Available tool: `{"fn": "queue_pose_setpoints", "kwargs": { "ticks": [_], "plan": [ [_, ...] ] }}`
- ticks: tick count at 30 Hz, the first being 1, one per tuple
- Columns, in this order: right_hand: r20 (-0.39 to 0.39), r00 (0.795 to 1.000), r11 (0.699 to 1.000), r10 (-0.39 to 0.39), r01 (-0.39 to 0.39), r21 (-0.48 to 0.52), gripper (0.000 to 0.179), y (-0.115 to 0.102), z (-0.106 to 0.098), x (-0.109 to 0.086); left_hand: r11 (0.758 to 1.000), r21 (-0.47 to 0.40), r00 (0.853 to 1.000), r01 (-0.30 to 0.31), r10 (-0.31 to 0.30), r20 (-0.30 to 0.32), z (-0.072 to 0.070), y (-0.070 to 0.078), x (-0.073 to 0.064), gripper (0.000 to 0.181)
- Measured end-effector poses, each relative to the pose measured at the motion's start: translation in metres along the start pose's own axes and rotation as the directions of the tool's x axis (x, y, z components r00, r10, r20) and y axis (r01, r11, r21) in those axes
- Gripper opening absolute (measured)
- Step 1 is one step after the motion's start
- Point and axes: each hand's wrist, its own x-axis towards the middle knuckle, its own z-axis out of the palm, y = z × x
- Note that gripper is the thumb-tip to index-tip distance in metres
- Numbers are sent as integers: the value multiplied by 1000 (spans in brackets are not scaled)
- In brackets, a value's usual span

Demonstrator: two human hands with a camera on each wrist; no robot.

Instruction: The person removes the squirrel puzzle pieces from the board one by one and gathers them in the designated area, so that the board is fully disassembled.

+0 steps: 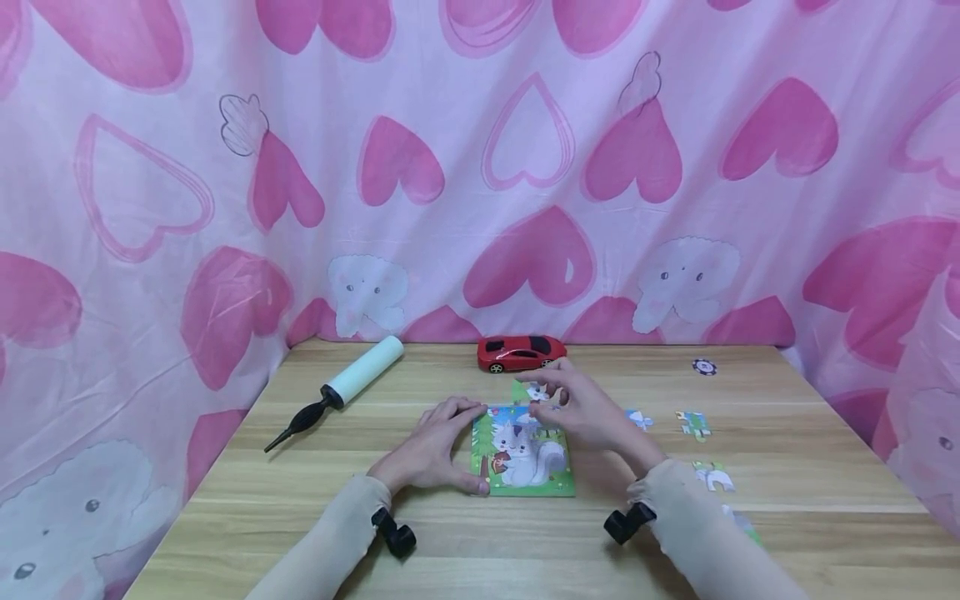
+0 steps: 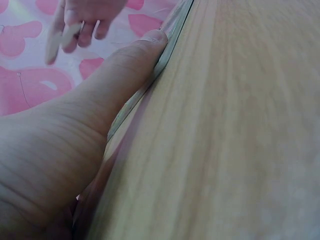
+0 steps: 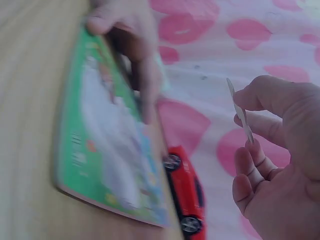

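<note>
A squirrel picture board (image 1: 525,454), green-edged, lies flat on the table. My left hand (image 1: 435,446) rests at its left side, thumb near the lower corner and fingers at the upper one. In the left wrist view the thumb (image 2: 115,75) presses along the board's edge. My right hand (image 1: 588,408) is raised over the board's far right part. Between thumb and fingers it pinches a thin puzzle piece (image 1: 537,390), green and white, seen edge-on in the right wrist view.
Several loose puzzle pieces (image 1: 693,425) lie right of the board, partly behind the right arm. A red toy car (image 1: 521,353) stands behind the board. A hand pump (image 1: 337,390) lies at the left. A blue-and-white round chip (image 1: 704,367) sits at the back right.
</note>
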Motion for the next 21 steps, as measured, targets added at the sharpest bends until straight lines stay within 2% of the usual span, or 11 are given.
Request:
{"fn": "queue_pose_setpoints", "kwargs": {
  "ticks": [11, 16, 21],
  "plan": [
    [-99, 992, 997, -83, 82, -15, 47, -10, -49, -20, 1000, -2, 1000, 0, 0, -1, 2, 0, 0, 123],
    [-125, 987, 994, -103, 97, -48, 46, -12, -61, -29, 1000, -2, 1000, 3, -3, -4, 1, 0, -1, 123],
    [-133, 987, 993, -88, 77, -85, 47, -9, -66, -38, 1000, -4, 1000, 5, -5, -5, 1, 1, -1, 123]
  ]
}}
